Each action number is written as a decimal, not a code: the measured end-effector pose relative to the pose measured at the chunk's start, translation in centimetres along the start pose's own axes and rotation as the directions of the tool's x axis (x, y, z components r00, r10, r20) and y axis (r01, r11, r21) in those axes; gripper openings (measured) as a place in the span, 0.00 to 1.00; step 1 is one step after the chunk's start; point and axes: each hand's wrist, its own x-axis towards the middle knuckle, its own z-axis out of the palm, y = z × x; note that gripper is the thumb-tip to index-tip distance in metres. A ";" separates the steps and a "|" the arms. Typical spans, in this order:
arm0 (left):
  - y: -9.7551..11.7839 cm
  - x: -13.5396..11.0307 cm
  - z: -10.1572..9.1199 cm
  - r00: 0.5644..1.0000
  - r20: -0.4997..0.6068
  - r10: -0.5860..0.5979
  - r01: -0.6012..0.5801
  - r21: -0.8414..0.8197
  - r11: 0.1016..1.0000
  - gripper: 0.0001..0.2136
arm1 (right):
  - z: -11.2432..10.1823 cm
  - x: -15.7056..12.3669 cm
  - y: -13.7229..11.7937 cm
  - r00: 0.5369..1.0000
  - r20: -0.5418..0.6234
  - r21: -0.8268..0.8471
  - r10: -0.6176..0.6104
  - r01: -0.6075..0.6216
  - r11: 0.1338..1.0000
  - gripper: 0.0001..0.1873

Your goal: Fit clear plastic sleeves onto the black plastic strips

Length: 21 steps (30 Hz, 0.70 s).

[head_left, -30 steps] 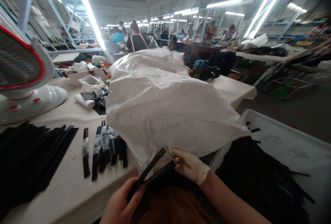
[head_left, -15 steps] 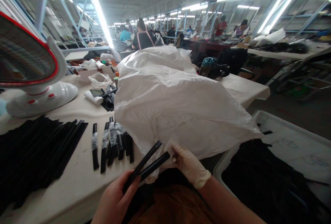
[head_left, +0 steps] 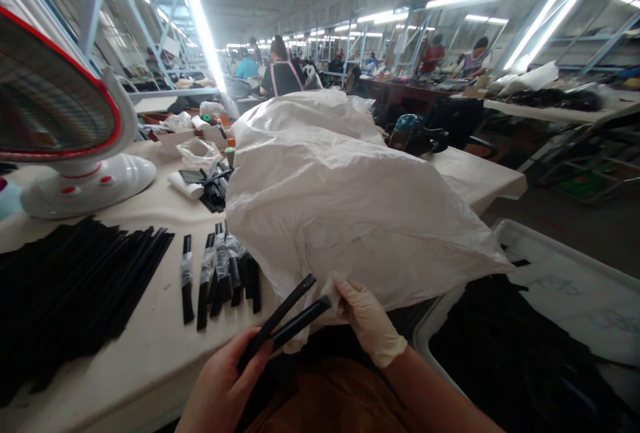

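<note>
My left hand [head_left: 233,376], bare, is closed around two black strips [head_left: 295,326] that fan apart toward the upper right. In a pale glove, my right hand [head_left: 367,320] pinches a small whitish wad [head_left: 331,288], perhaps cloth or film. This wad lies against the far end of the lower strip. Just beyond both hands, a large white plastic sheet [head_left: 370,220] is heaped over the table. Several short black strips wrapped in clear film [head_left: 205,273] lie on the table left of the sheet.
A pile of long black strips [head_left: 85,286] covers the table's left side, below a white fan with a red rim [head_left: 90,180]. At right stands a pale bin [head_left: 565,263] holding black material [head_left: 520,346]. Other people work farther back.
My right hand has brought the whitish wad onto the end of the lower strip. My left hand keeps its hold. The whole view has shifted slightly.
</note>
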 end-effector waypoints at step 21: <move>-0.2 -1.3 -0.6 0.980 -0.179 -0.089 0.055 -0.190 0.980 0.18 | 6.9 -1.3 0.9 0.940 0.340 -0.068 -0.032 0.058 0.996 0.31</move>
